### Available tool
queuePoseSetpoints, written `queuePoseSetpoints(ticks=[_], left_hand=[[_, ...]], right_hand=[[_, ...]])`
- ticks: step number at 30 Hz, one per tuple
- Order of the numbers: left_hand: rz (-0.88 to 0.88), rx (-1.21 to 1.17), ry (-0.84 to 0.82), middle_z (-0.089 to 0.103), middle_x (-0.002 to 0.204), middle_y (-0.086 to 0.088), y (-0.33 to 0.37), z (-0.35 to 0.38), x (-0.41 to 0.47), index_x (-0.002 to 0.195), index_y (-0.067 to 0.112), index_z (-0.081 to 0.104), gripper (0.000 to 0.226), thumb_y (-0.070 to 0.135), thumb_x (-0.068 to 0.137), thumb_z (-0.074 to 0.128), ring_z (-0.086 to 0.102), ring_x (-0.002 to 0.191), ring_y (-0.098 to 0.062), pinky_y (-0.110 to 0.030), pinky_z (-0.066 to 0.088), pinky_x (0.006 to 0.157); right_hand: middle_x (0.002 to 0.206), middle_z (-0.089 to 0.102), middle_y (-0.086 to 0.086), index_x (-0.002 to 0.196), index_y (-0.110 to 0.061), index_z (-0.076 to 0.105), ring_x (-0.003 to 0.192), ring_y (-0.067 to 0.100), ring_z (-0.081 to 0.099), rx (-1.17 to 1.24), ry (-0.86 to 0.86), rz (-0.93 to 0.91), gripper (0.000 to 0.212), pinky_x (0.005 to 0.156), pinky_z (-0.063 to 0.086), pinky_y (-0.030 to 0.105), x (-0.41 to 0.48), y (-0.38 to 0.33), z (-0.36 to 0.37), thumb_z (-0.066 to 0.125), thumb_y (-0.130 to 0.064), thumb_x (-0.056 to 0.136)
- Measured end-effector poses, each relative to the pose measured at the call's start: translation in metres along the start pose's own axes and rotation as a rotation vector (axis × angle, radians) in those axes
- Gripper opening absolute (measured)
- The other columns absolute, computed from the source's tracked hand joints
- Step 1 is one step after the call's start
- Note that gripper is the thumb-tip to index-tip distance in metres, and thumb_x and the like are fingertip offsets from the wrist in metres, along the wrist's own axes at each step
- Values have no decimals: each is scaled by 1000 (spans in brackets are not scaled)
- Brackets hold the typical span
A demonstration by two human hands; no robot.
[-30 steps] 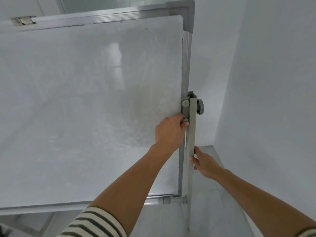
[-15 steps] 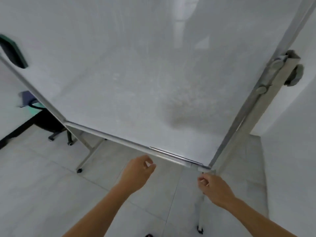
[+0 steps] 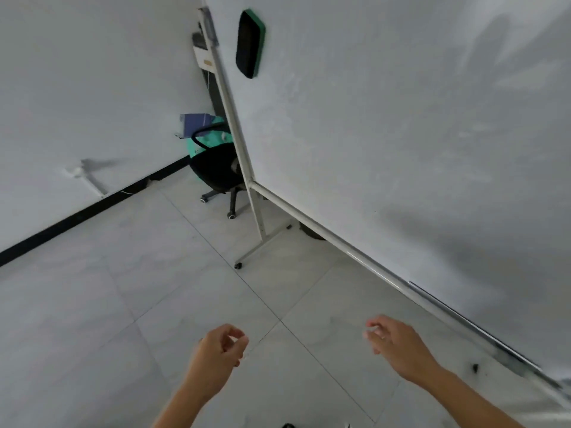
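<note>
A large whiteboard [image 3: 401, 134] on a wheeled metal stand [image 3: 259, 223] fills the right and top of the head view, tilted in the frame. A black and green eraser [image 3: 249, 43] sticks to the board near its upper left corner. My left hand [image 3: 217, 355] hangs over the floor at the bottom centre, fingers loosely curled, holding nothing. My right hand [image 3: 398, 344] is to its right, below the board's bottom rail [image 3: 355, 254], fingers loosely bent and empty. Neither hand touches the board.
A black office chair [image 3: 216, 171] on castors stands behind the board's left edge, with a green object and a blue item behind it. A white wall with a black skirting strip [image 3: 77, 216] runs along the left. Grey floor tiles [image 3: 139, 288] lie underfoot.
Both hands have let go of the board's right edge and stand post and dropped low. The view has swung left and down, towards the board's left end and the chair.
</note>
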State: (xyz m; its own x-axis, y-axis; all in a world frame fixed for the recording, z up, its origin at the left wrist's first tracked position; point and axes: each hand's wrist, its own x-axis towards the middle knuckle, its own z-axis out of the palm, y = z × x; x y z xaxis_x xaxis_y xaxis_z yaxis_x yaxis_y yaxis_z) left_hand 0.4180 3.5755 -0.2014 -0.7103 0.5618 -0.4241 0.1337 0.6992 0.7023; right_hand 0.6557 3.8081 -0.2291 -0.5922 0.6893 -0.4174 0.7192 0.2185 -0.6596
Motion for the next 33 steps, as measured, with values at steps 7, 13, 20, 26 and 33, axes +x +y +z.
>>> queuePoseSetpoints(ticks=[7, 13, 20, 26, 33], left_hand=[[-50, -54, 65, 71, 68, -15, -26, -89, 74, 77, 17, 65, 10, 19, 87, 63, 65, 56, -17, -34, 49, 57], [-9, -56, 71, 72, 69, -14, 0, -138, 185, 80, 18, 66, 7, 20, 86, 64, 68, 60, -19, -30, 51, 58], [98, 14, 67, 72, 75, -14, 84, -230, 347, 83, 22, 65, 5, 26, 86, 63, 69, 66, -22, -40, 55, 66], [304, 112, 39, 68, 87, 0, 175, -303, 460, 100, 24, 62, 16, 34, 91, 56, 66, 80, -15, -36, 59, 78], [650, 112, -131, 52, 131, 5, 277, -359, 597, 140, 28, 36, 55, 33, 90, 58, 59, 94, -3, -15, 49, 74]], right_hand=[[78, 70, -6, 90, -42, 58, 68, 6, 69, 16, -27, -157, 14, 75, 56, 31, 90, -126, 44, 63, -30, 86], [80, 70, -5, 99, -34, 60, 72, 9, 70, 13, -12, -175, 12, 77, 57, 33, 200, -192, 55, 62, -31, 88], [74, 70, -6, 85, -45, 55, 74, 14, 69, 47, 53, -188, 13, 79, 55, 39, 352, -298, 57, 65, -37, 82], [85, 72, -7, 108, -28, 62, 77, 9, 67, -16, 89, -258, 23, 68, 48, 25, 451, -412, 47, 58, -40, 89], [93, 74, -1, 111, -22, 57, 85, 24, 68, -179, 382, -183, 40, 76, 53, 36, 555, -506, 56, 51, -54, 88]])
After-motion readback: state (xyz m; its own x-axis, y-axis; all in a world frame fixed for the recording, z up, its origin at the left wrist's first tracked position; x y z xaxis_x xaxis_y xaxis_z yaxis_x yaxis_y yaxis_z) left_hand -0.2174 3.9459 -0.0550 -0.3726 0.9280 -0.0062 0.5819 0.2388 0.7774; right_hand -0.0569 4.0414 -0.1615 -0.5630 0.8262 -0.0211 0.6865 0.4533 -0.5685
